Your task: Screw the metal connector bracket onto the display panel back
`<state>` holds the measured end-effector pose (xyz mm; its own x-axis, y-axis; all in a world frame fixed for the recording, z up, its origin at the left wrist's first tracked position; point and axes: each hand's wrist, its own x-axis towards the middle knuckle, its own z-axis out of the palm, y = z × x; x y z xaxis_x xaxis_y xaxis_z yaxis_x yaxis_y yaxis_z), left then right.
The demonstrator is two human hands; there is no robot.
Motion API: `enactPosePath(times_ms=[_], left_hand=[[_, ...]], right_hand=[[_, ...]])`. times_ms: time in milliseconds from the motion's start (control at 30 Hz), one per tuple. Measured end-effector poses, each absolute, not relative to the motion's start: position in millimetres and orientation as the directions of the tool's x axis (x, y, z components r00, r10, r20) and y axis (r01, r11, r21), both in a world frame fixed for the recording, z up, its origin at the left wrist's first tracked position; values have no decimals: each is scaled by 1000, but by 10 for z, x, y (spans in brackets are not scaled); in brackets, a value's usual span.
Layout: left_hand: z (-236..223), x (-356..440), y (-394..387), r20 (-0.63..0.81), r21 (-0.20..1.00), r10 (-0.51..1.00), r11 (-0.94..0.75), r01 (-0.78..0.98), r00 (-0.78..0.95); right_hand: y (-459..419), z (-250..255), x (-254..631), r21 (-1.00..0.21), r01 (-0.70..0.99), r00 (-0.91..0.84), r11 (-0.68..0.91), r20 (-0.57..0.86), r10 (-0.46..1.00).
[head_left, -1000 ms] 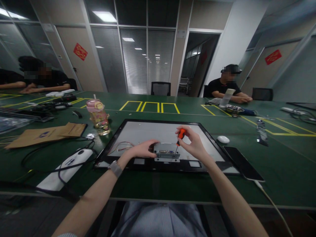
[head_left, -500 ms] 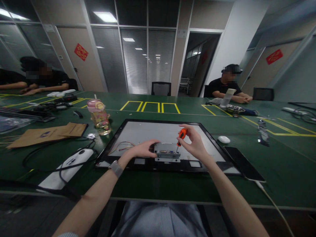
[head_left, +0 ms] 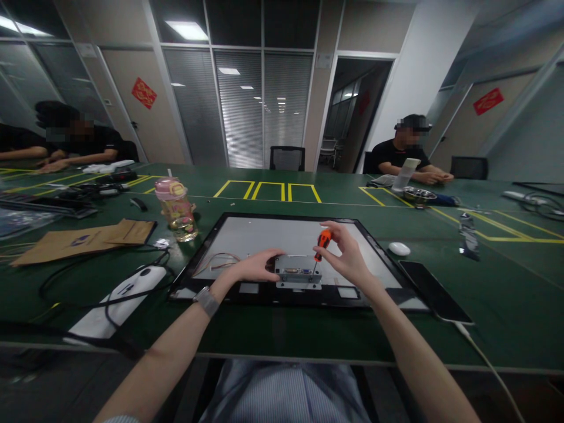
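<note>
A black-framed display panel (head_left: 247, 235) lies face down on the green table (head_left: 308, 329) in front of me. A small grey metal connector box (head_left: 298, 277) sits on its near edge. My left hand (head_left: 253, 265) rests on the panel with its fingers closed against the box's left side. My right hand (head_left: 348, 252) pinches a small orange-handled screwdriver (head_left: 322, 244), held upright with its tip on the box's right end. Thin coloured wires (head_left: 215, 261) lie on the panel left of my left hand.
A pink-lidded drink bottle (head_left: 175, 210) and brown paper bags (head_left: 83, 238) stand to the left, with black cables and a white device (head_left: 117, 296). A white mouse (head_left: 399, 248) and a phone (head_left: 434, 291) lie right. Two other people sit at the table's far side.
My right hand has shifted very slightly on the screwdriver handle, which stays upright on the box. My left hand has not moved.
</note>
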<state>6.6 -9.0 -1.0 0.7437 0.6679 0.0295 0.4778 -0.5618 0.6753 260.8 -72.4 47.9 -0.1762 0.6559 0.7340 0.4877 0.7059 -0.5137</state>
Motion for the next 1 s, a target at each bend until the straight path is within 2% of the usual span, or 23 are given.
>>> enactPosePath(times_ms=[300,433,600,833,1000], left_hand=[[-55,67,-76,36,680,670,-560,474,741],[-35,64,-82,32,668,670,-566,483,741],[-5,70,-96,38,663,670,-572,484,741],[23,81,-114,33,663,676,-566,490,736],[1,76,-98,33,659,669,-573,487,742]], right_hand=[[-782,543,2610,-502,475,-287,723,689,666],[-766,527,2590,-512,477,-246,715,703,667],[-753,477,2593,-587,372,-206,719,703,680],[-755,493,2598,-527,471,-258,708,685,681],[-749,487,2587,-552,453,-218,700,693,687]])
